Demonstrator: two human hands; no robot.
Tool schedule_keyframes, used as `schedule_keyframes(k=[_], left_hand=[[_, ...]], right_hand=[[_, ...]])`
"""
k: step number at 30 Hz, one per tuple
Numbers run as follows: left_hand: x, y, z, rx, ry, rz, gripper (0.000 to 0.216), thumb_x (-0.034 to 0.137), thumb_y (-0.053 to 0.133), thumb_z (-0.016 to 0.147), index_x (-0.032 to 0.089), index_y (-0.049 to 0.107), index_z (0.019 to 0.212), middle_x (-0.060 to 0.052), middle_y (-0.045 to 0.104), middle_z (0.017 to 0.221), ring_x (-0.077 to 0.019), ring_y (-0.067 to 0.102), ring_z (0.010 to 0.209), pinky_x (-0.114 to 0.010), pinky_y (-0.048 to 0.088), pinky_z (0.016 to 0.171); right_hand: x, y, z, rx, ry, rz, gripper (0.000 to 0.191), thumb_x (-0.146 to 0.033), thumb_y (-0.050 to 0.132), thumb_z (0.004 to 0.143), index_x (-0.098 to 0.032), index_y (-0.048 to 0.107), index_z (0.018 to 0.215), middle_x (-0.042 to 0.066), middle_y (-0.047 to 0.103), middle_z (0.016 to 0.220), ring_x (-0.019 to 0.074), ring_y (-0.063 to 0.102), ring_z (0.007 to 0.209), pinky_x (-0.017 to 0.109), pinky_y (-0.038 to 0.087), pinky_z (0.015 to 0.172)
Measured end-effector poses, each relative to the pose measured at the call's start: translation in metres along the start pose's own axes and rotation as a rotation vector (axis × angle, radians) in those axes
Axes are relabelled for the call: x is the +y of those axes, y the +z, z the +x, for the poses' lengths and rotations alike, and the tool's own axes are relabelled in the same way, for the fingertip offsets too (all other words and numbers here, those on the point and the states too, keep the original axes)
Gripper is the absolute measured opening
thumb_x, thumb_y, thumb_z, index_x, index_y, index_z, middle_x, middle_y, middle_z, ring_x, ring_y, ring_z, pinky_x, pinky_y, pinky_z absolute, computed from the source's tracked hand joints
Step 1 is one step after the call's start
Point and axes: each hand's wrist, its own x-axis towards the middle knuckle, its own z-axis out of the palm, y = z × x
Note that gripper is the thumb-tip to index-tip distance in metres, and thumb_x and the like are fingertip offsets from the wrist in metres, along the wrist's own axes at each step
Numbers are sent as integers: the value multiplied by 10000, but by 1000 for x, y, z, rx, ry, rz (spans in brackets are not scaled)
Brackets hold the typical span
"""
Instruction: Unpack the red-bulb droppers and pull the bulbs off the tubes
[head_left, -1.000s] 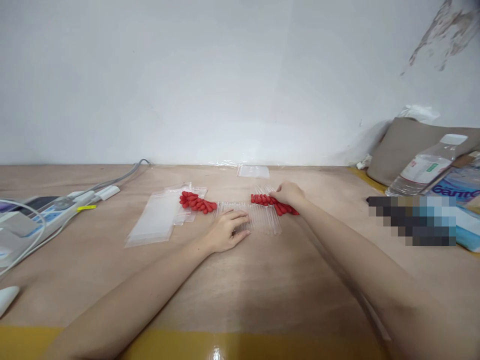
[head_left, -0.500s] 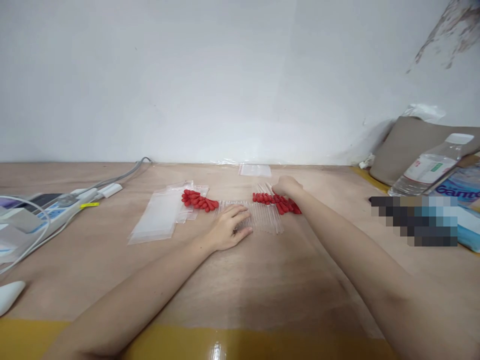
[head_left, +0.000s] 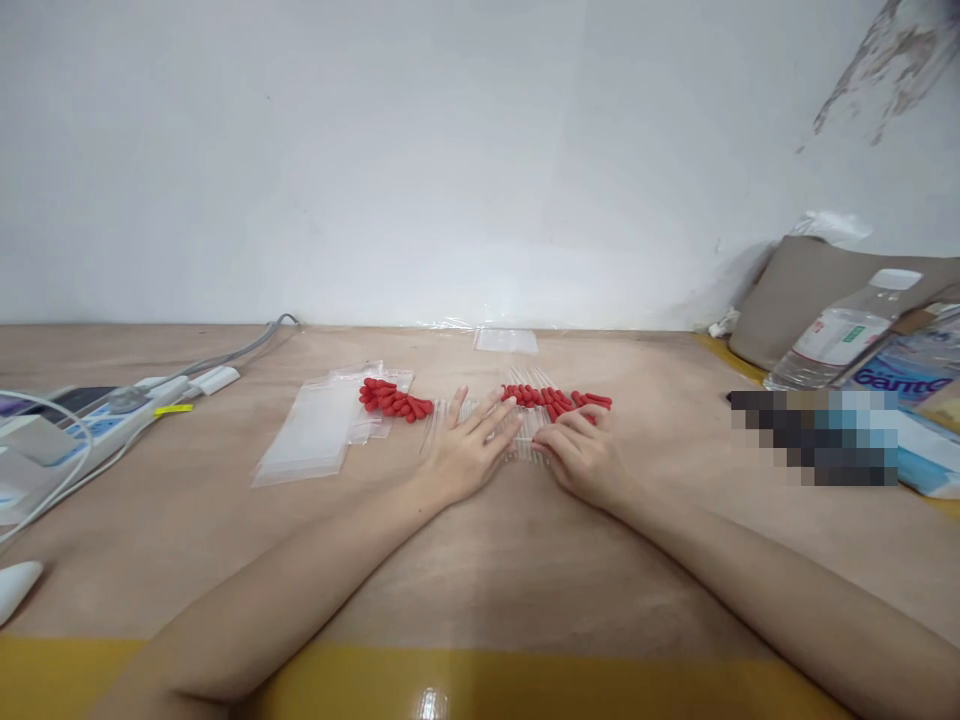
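Clear glass droppers (head_left: 527,434) with red rubber bulbs lie side by side in the middle of the wooden table (head_left: 480,560). My left hand (head_left: 469,445) rests flat on them, fingers stretched out and spread. My right hand (head_left: 581,450) lies beside it on the droppers' near ends, fingers curled down onto the glass. One cluster of red bulbs (head_left: 559,399) shows just beyond my hands. A second cluster of red bulbs (head_left: 391,400) lies to the left.
A stack of clear plastic bags (head_left: 315,432) lies left of the droppers, one more bag (head_left: 506,341) by the wall. A power strip with cables (head_left: 97,425) sits far left. A water bottle (head_left: 840,340), a brown bag (head_left: 817,285) and blue packs (head_left: 911,395) crowd the right.
My right hand has come back from the red bulbs at the far side to the droppers' near ends. My left hand has slid forward a little and spread its fingers.
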Motion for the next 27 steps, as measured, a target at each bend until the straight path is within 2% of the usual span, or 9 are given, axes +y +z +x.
schedule_keyframes(k=[3,5,8,13,20,23,27], left_hand=[[2,3,0,6,41,4,216,169,413,887,184,588,1011,-54,592,1154,-208,449,1182,-539,64,1081],[2,3,0,14,49,-6,218,149,393,892,176,604,939,-38,627,1094,-190,480,1153,-523,57,1092],[2,3,0,27,43,-20,225,135,384,892,168,604,921,-32,642,1062,-179,502,1130,-508,66,1100],[3,3,2,44,40,-35,187,192,426,889,155,599,951,-48,653,1035,-187,520,1110,-512,88,1099],[3,1,0,5,73,-135,173,213,447,876,168,613,893,-18,674,974,-182,537,1086,-504,93,1100],[4,-3,1,19,74,-151,158,227,465,867,181,615,888,0,679,961,-185,543,1078,-516,62,1095],[4,-7,0,-13,64,-157,170,229,473,862,190,616,779,5,674,980,-189,522,1105,-523,41,1088]], right_hand=[[-5,4,-1,40,-34,11,115,-195,479,842,-198,570,771,-11,659,714,134,558,722,336,328,787],[-5,7,0,56,-7,27,103,-243,500,835,-191,584,864,21,675,835,158,572,804,351,340,812],[-4,10,1,42,4,60,246,-291,507,833,-180,563,1046,64,650,1016,192,560,948,376,351,871],[-4,15,0,47,-37,134,188,-187,476,841,-189,602,980,35,678,900,168,579,915,362,396,890],[-1,15,-3,74,-191,209,155,-152,491,829,-137,598,940,66,665,901,143,600,855,327,463,896],[1,14,-5,86,-250,182,151,-144,494,830,-119,591,943,81,663,922,158,598,908,347,461,925],[4,9,-5,104,-329,127,175,-138,490,834,-105,581,979,95,662,947,179,582,986,364,459,948]])
